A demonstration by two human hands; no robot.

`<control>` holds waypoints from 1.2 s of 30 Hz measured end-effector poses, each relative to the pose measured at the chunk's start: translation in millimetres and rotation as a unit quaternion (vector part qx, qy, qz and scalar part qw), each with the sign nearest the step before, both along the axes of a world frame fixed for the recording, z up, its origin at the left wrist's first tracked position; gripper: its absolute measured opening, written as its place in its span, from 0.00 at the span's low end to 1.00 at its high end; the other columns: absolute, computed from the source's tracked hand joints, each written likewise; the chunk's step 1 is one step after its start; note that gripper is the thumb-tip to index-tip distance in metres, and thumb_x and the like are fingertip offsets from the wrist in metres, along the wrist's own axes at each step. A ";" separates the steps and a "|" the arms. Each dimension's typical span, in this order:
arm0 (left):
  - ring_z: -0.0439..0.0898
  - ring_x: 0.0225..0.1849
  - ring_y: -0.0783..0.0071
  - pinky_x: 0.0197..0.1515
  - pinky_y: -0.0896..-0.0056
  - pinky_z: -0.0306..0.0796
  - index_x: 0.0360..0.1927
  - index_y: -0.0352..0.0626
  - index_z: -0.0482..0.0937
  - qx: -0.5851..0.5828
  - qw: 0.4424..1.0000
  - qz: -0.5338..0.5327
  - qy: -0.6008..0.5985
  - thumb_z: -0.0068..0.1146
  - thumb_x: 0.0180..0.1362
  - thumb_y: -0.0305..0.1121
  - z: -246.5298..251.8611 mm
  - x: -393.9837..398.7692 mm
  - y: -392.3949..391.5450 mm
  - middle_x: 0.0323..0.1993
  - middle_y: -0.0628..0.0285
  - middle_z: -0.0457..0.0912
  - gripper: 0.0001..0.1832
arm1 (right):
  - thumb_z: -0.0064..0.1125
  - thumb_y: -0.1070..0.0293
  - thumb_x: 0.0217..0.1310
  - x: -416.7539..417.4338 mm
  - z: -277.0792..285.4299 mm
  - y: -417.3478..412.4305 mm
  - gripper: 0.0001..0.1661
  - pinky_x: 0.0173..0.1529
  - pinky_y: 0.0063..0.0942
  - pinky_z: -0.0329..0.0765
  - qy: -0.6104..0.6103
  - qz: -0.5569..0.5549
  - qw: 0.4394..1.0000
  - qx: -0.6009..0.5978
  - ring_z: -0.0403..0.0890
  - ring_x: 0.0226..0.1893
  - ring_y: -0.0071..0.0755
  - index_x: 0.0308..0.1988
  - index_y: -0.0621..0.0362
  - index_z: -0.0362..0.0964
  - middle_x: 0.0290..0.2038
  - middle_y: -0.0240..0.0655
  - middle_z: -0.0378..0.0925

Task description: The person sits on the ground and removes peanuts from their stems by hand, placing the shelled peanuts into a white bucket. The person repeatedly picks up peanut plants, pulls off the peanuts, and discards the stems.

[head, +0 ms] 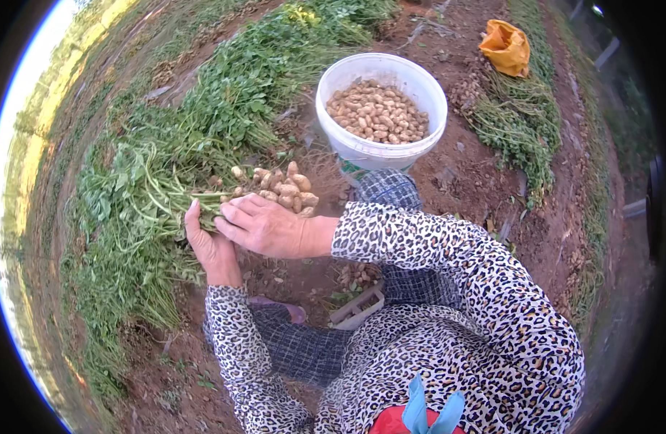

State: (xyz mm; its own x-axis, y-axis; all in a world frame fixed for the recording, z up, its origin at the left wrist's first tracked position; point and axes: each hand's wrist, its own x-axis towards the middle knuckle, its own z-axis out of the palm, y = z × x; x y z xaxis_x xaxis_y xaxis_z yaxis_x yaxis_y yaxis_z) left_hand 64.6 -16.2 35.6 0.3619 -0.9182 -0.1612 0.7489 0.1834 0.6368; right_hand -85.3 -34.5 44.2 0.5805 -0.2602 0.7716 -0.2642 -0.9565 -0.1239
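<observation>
My left hand (215, 247) wraps around the leafy stems of a bunch of peanut plants (162, 198), thumb pointing up. Across the root end of that bunch lies my right hand (267, 227), its fingers curled over the stem bases and reaching my left palm; its own palm is hidden. A cluster of pale tan peanut pods (285, 187) sticks out just beyond my right hand, on the root side. Ahead and to the right stands a white plastic bucket (381, 149), partly filled with loose peanuts (379, 113).
Pulled peanut plants (246, 81) lie in a long row on the left. Another heap (528, 119) lies at the right, with an orange bag (505, 49) at its far end. Beneath me is a low plastic stool (359, 308), on reddish soil (447, 176).
</observation>
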 end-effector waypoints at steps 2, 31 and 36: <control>0.78 0.36 0.64 0.45 0.64 0.73 0.38 0.35 0.73 -0.009 0.999 0.037 0.005 0.52 0.53 0.31 -4.3 16.1 -0.9 0.35 0.55 0.78 0.11 | 0.54 0.71 0.45 -1.0 8.2 4.4 0.19 0.50 0.36 0.71 -0.021 0.069 0.996 0.051 0.73 0.44 0.44 0.41 0.66 0.68 0.42 0.45 0.70; 0.73 0.30 0.67 0.43 0.62 0.71 0.44 0.43 0.71 -0.146 0.975 -0.153 0.060 0.50 0.51 0.28 8.5 3.3 34.1 0.28 0.61 0.72 0.15 | 0.54 0.79 0.55 -18.8 19.5 -36.7 0.09 0.29 0.14 0.70 -0.260 0.143 0.657 0.693 0.74 0.27 0.17 0.39 0.62 0.72 0.29 0.29 0.76; 0.65 0.21 0.78 0.30 0.72 0.62 0.43 0.42 0.71 -0.157 0.971 -0.165 0.077 0.50 0.49 0.27 13.1 6.4 38.2 0.18 0.68 0.65 0.15 | 0.49 0.79 0.60 -39.1 17.7 -81.5 0.10 0.26 0.14 0.68 -0.468 0.124 0.471 0.737 0.73 0.30 0.27 0.43 0.68 0.67 0.31 0.37 0.71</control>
